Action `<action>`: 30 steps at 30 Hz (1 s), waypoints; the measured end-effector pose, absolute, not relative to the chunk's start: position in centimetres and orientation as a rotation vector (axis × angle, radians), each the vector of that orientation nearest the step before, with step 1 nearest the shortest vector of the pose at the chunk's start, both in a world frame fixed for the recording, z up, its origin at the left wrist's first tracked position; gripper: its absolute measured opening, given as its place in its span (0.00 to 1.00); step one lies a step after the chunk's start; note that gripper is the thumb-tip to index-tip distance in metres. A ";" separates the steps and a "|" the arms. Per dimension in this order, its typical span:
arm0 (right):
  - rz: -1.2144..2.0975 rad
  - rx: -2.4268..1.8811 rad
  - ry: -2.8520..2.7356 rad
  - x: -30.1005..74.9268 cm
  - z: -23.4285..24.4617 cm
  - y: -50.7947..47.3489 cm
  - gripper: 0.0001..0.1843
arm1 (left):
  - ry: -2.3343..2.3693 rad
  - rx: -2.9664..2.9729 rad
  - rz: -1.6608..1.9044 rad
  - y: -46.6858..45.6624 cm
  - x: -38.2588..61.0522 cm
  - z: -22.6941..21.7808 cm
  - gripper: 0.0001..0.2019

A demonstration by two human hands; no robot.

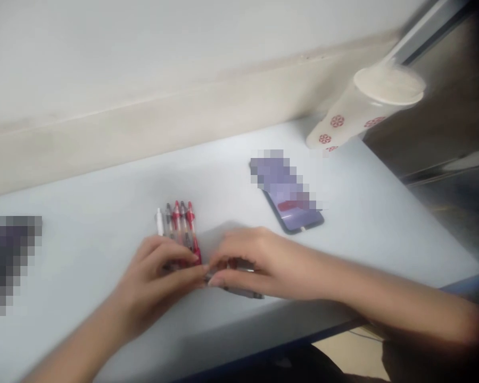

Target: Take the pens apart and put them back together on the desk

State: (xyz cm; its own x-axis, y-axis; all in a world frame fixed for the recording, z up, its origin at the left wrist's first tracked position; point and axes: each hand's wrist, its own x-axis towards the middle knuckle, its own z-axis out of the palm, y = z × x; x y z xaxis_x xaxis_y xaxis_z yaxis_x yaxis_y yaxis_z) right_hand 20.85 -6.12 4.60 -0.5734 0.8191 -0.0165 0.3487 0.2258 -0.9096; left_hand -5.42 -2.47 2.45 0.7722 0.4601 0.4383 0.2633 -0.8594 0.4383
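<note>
The left hand point(155, 282) and the right hand point(255, 266) are together low on the table, their fingertips meeting or almost meeting over the lower ends of some pens. The frame does not show exactly where one hand's fingers stop and the other's begin.

A bunch of four clear pens point(178, 226) lies side by side, just ahead of the left hand, with their tips pointing away from the person. One has a white end, one a grey end, and two have red ends. The left fingers rest on the near part of this bunch, and the lower ends are hidden beneath them.

A separate dark-tipped pen point(243, 291) lies crosswise under the right fingers, and its end sticks out below the right hand. The right hand curls over it, but whether it grips the pen cannot be told.

Beyond the right hand, a phone point(299, 215) lies on the white table point(104, 223), partly blurred out. Farther beyond it, near the table's corner, stands a white cup point(363, 106) with red flowers. Left of the left hand, a dark blurred object point(8, 266) lies on the table.
</note>
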 end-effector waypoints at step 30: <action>1.530 -1.202 -1.622 21.3 3.6 -5.4 0.22 | 0.823 2.692 0.601 -1.9 -5.1 2.3 0.07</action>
State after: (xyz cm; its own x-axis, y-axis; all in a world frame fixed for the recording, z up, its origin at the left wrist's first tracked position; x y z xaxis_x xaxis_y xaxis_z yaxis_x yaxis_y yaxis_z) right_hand 21.35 -5.39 3.57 -0.4109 0.8983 -0.1558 0.2081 -0.0739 -0.9753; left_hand -5.06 -1.87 2.31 0.7536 0.5799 0.3094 0.4714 -0.8049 0.3605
